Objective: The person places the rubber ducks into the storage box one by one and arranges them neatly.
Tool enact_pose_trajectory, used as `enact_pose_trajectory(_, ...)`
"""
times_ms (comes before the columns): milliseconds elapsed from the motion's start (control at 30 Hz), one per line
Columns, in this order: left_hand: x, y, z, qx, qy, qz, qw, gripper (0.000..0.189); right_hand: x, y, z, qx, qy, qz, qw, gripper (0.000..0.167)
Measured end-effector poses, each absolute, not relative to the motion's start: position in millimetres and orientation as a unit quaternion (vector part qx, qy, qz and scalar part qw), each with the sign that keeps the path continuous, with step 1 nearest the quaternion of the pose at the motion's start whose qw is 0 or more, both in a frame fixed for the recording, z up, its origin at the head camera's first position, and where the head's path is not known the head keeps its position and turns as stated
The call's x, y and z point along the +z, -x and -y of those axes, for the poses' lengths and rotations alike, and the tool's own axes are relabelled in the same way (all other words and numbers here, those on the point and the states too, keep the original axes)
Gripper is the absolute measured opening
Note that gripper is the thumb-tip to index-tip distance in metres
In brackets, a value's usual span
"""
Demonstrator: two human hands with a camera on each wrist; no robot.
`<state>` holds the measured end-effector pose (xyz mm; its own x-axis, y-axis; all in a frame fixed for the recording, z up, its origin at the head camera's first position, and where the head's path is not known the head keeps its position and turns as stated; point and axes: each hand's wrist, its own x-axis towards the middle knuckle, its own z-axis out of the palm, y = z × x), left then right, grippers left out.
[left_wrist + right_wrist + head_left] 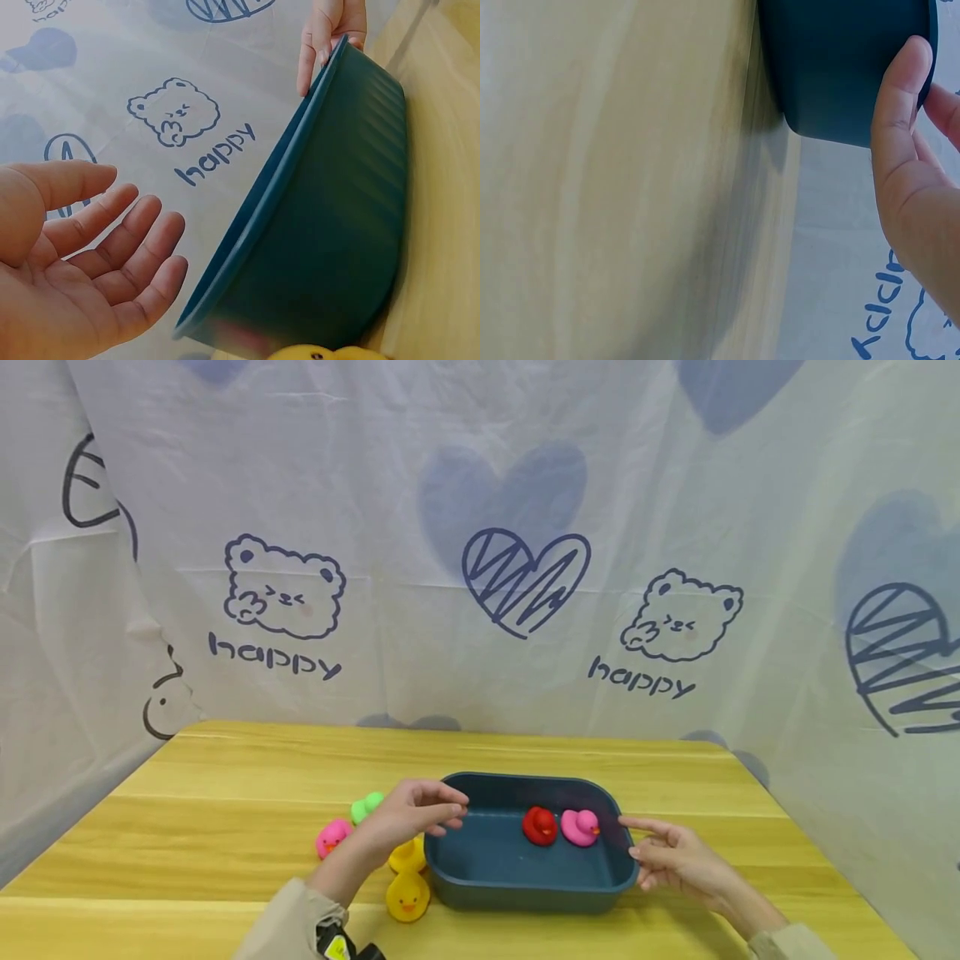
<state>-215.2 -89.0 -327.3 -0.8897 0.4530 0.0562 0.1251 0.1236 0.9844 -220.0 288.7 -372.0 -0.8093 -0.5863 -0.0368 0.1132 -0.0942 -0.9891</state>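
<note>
White cloth printed with blue hearts and bears (405,681) hangs behind everything, and before it lies the worktop (225,777), yellow, with a wood-grain surface. On this worktop stands a dark blue-green tub with rounded corners (525,900), upright and open at the top.

Next in size come the two hands. The right hand (667,858) pinches the rim at the tub's right end, thumb on the outer wall and finger on the inner side. This is a good hold, I think: firm enough to prevent sliding, but it should not press the rim down, or the tub may tip. The left hand (420,810) is held near the tub's left end, its fingers loosely spread and bent a little, with nothing between them; in the left wrist view it is apart from the rim.

Smallest are the toy ducks. Inside the tub, toward its right end, sit a red duck (539,827) and a pink duck (579,828), side by side. Outside, to the left, are yellow duck shapes (408,897), a hot-pink duck (332,838) and a bright green duck (366,807). For any duck, a soft grip around the body seems best, passing high over the rim.
</note>
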Motion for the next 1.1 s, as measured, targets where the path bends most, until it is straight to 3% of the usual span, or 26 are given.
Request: enact_pose_trajectory(1100,-347.4,194.5,131.7,0.634,-0.159,-0.749,0.108,0.034,-372.9,222.3,-290.2,-0.714,0.186,-0.626,0.252,0.044)
